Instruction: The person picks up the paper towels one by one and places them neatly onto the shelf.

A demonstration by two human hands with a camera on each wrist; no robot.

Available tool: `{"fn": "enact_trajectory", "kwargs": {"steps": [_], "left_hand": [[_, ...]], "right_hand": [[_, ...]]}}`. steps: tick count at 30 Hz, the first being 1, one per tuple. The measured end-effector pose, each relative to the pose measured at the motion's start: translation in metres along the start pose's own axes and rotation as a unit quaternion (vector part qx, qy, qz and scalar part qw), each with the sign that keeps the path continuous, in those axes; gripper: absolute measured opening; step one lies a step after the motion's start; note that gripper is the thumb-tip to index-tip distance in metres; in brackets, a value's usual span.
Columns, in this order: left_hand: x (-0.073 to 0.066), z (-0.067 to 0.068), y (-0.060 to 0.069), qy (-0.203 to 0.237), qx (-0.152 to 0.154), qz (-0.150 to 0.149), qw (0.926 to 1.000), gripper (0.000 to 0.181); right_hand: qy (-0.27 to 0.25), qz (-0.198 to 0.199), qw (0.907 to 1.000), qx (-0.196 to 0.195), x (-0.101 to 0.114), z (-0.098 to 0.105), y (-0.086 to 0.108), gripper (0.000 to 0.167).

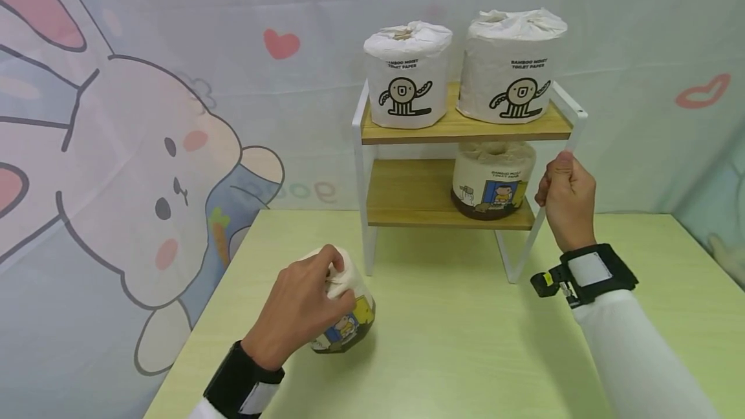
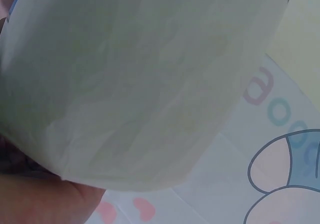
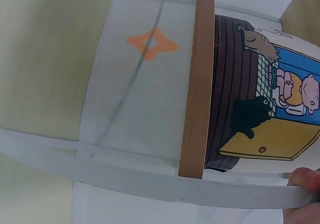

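Note:
My left hand [image 1: 299,302] grips a wrapped toilet paper roll [image 1: 349,332] by its top, at the front left of the table. This roll is tilted; whether its base touches the table I cannot tell. Its pale wrapper [image 2: 140,84] fills much of the left wrist view. My right hand [image 1: 569,196] holds the white right side frame [image 3: 125,176] of a two-tier wooden shelf [image 1: 407,189], just below the upper board. A similar roll with a picture label [image 1: 495,186] stands upright on the lower board, at its right.
Two white wrapped toilet paper rolls, a left one [image 1: 409,76] and a right one [image 1: 512,70], stand upright on the shelf's upper board. The shelf stands toward the back of a pale table [image 1: 442,341]. A printed cloth [image 1: 314,115] with a rabbit hangs behind.

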State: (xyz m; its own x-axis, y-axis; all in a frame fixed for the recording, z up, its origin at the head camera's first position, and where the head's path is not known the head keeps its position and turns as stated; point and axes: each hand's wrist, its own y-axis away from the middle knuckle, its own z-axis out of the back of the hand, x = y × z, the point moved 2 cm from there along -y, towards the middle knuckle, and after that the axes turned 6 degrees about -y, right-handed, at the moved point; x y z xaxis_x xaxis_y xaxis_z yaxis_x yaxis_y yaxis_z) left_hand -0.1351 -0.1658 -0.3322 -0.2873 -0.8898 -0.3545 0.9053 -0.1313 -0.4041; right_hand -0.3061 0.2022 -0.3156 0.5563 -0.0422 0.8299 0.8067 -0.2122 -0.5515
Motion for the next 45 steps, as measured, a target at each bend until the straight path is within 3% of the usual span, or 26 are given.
{"fn": "enact_trajectory", "kwargs": {"steps": [21, 45], "left_hand": [[-0.010, 0.004, -0.012, -0.002, -0.025, -0.063, 0.9977, 0.025], [-0.022, 0.004, -0.023, -0.001, -0.024, -0.063, 0.9977, 0.027]], "right_hand": [[0.031, 0.005, 0.9995, -0.008, -0.002, 0.001, -0.001, 0.051], [0.030, 0.006, 0.9995, -0.007, -0.003, -0.001, 0.000, 0.052]]}}
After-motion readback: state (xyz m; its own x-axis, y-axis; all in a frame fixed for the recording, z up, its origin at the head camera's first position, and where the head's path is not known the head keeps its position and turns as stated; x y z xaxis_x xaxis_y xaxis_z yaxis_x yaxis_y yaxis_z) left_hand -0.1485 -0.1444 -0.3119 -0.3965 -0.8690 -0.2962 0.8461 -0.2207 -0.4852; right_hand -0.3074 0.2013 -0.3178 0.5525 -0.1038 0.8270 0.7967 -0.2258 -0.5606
